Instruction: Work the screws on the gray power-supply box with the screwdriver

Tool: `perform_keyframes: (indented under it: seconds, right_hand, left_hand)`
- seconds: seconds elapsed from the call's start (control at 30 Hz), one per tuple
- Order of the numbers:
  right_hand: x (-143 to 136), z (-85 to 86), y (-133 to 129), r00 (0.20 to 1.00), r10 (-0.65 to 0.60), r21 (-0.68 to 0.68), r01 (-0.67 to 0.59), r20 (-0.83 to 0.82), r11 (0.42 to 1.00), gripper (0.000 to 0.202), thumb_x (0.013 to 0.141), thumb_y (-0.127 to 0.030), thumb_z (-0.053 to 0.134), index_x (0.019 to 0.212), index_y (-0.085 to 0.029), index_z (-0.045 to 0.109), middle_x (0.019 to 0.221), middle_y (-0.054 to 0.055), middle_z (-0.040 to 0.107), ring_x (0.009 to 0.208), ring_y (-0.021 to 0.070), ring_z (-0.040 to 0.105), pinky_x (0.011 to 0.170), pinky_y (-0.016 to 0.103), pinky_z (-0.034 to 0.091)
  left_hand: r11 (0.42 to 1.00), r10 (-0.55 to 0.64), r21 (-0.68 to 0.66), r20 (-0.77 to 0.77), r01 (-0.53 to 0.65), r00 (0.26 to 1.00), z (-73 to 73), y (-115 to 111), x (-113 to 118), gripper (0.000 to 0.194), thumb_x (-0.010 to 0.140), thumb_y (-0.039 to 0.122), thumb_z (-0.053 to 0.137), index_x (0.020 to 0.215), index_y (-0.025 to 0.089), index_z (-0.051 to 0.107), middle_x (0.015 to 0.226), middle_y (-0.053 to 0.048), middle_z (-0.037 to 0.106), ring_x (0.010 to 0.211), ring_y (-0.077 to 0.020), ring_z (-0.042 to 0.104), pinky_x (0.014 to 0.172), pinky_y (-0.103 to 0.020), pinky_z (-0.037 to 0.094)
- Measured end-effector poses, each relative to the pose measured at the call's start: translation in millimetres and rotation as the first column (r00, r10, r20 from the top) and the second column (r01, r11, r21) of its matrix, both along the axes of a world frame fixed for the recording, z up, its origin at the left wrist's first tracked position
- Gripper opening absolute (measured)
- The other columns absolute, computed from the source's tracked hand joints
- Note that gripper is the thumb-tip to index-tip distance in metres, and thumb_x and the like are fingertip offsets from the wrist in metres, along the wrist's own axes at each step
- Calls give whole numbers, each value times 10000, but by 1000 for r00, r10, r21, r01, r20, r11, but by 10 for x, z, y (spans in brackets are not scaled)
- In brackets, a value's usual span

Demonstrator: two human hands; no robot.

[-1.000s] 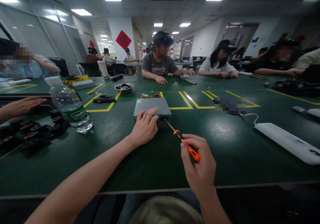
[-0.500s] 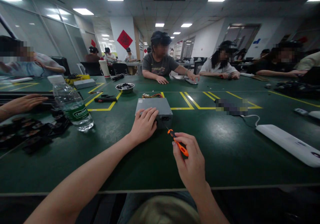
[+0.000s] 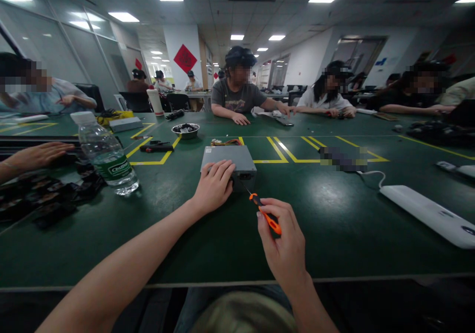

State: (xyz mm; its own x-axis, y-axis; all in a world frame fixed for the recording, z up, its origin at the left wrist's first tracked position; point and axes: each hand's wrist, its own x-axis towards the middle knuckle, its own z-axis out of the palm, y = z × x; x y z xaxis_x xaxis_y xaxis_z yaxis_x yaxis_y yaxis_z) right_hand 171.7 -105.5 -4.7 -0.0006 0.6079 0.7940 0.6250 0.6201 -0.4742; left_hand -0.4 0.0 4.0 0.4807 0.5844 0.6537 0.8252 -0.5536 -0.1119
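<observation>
A grey metal box [image 3: 237, 158] with a power socket on its near side and coloured wires [image 3: 226, 142] behind it rests on the green table [image 3: 208, 249]. My left hand [image 3: 215, 187] lies on its top and near edge, thumb against the near side. An orange and black screwdriver [image 3: 272, 222] is held between the thumb and fingers of my right hand [image 3: 282, 234]. Its thin shaft points up and left to the near face of the box, just right of my left hand. Whether the tip touches the box is too small to tell.
Left of my arm stand a water bottle [image 3: 111, 160] and dark parts [image 3: 52, 194], with another person's hand [image 3: 40, 157] near. Beyond are a metal bowl [image 3: 185, 130] and a black tool [image 3: 158, 147]. A white device [image 3: 426, 214] lies right. People sit opposite.
My right hand and the screwdriver have shifted very slightly right and down. My left hand and the box have stayed put. The neighbour's hand at the left has moved slightly right.
</observation>
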Motion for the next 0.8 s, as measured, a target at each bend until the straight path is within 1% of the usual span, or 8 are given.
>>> perform_keyframes:
  seconds: [0.27, 0.63, 0.8]
  right_hand:
    - [9, -6, -8, 1000, 8, -2, -8, -8, 1000, 130, 848, -141, 476, 960, -201, 507, 996, 65, 555, 945, 171, 550, 807, 334, 481]
    - [4, -7, 0, 1000, 15, 11, -15, -16, 1000, 137, 846, -142, 484, 967, -200, 512, 995, 65, 557, 948, 172, 551, 799, 326, 483]
    - [11, -25, 1, 1000, 6, 6, -6, -15, 1000, 135, 850, -148, 483, 971, -202, 504, 1003, 64, 555, 950, 172, 549, 809, 339, 479]
  left_hand:
    - [1000, 7, -6, -12, -7, 1000, -8, 6, -4, 415, 844, 204, 421, 1255, 149, 439, 1318, -98, 486, 1218, -240, 418, 1005, -416, 266]
    - [1000, 3, -7, -11, -3, 1000, 0, 2, -11, 415, 846, 207, 420, 1257, 147, 436, 1317, -100, 486, 1225, -239, 410, 1000, -413, 271]
    - [1000, -1, -11, -2, 1, 1000, -1, 4, -10, 419, 846, 207, 418, 1261, 155, 436, 1319, -104, 484, 1230, -245, 406, 999, -420, 272]
